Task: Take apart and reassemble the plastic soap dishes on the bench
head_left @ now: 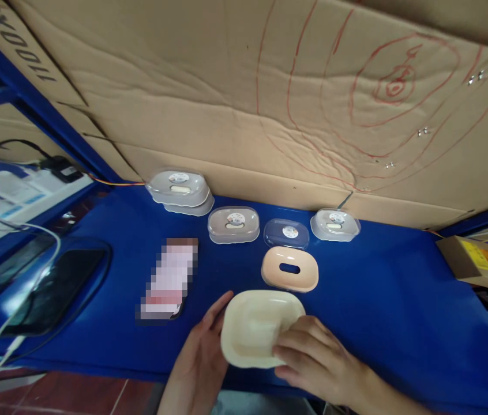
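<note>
Near the front edge of the blue table, a cream oval dish [250,328] is held up with its hollow side facing me. My left hand [207,346] supports its left side, the thumb by the rim and the other fingers partly hidden behind it. My right hand [313,357] grips the right side, its fingers reaching over the rim into the hollow. Just beyond the dish lies a peach oval tray [308,276] with a slot in its middle. Behind that tray rests a clear lid [274,233] with a round label.
Lidded oval boxes [233,226] stand along the back, two stacked at the left [179,187], another at the right [334,225]. A blurred-out phone [170,276] and a black device [53,291] with cables lie left. Cardboard [226,104] walls the back; an open carton [477,262] sits right.
</note>
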The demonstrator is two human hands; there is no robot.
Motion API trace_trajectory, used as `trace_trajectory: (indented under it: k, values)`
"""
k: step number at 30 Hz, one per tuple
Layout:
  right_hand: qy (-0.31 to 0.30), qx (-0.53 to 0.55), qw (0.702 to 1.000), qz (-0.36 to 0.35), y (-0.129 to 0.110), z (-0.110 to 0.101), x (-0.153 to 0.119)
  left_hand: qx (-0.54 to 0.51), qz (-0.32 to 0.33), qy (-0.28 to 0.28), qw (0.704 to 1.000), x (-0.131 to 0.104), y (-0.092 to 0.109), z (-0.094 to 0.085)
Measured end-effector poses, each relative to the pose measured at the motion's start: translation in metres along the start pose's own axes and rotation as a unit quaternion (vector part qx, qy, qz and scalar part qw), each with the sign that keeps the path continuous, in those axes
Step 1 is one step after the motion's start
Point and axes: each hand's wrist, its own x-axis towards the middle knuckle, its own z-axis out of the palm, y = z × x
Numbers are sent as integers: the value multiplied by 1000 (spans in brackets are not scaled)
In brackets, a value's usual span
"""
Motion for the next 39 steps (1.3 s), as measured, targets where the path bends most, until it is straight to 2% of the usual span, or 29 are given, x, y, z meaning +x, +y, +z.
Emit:
trace_trajectory:
  k: [2,4,6,9,11,12,14,16,17,20,24,27,29,31,33,36,39]
  values:
    - [-6,24,999,-29,3,2,1,-10,-79,-23,997,-4,-3,4]
    - [9,55,998,-31,17,2,2,-16,-116,-42,992,-6,-4,5]
    - [26,53,998,15,39,0,2,-24,-99,-38,994,-6,-2,4]
    - [-40,-68,991,105,72,-6,-1,-29,-72,-3,997,-3,5,2]
    - [-62,-123,984,114,85,-8,-3,-18,-80,19,996,-1,9,3]
    - [-48,-132,984,108,87,-8,-4,-10,-87,24,996,0,9,5]
    - [1,-125,988,94,82,-8,-3,4,-110,20,994,3,9,11]
    - [43,-106,990,81,69,-9,2,6,-141,-15,990,8,8,19]
    - [45,-93,992,67,61,-10,6,2,-154,-41,987,11,8,23]
    - [-1,-47,999,10,37,-15,20,-1,-155,-119,981,22,11,38]
    - [-45,-34,998,5,30,-18,27,45,-109,-151,981,36,20,59]
    - [-65,-8,998,22,48,-20,23,82,-89,-158,980,46,26,72]
    - [-46,6,997,59,69,-18,21,113,-73,-150,980,52,30,76]
    - [-10,-17,991,136,94,-14,22,149,-68,-126,978,57,31,74]
    - [0,-64,977,201,116,-5,24,177,-84,-105,975,60,31,69]
    - [4,-105,968,227,139,9,23,195,-121,-103,968,61,30,62]
    - [40,-104,964,240,146,15,16,196,-135,-115,964,60,30,60]
